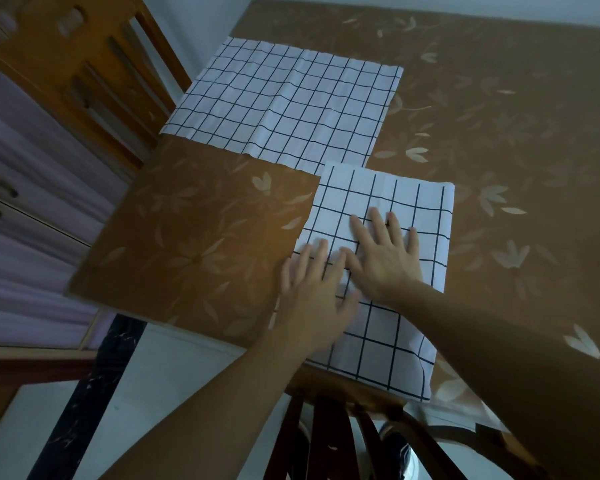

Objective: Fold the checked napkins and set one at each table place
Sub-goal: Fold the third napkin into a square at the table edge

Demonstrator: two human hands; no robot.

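Folded into a long rectangle, a white cloth napkin with a thin black check, lying on the near part of the bench with its near end at the front edge. Pressed flat under both hands: left hand on its left edge, right hand just beside it, nearer the middle of the cloth. Fingers of both straight and spread wide, palms down, gripping nothing. Beyond, meeting it at a corner, a second white black-checked napkin, spread open in one creased layer and reaching the left edge. Bench covered in brown cloth printed with pale leaves and flowers. Against the left side by the open napkin, an orange-brown slatted wooden chair; at the front edge below the folded one, a dark wooden chair back. Underneath, pale tiled floor with a dark marbled strip; at far left, lilac cabinet fronts.
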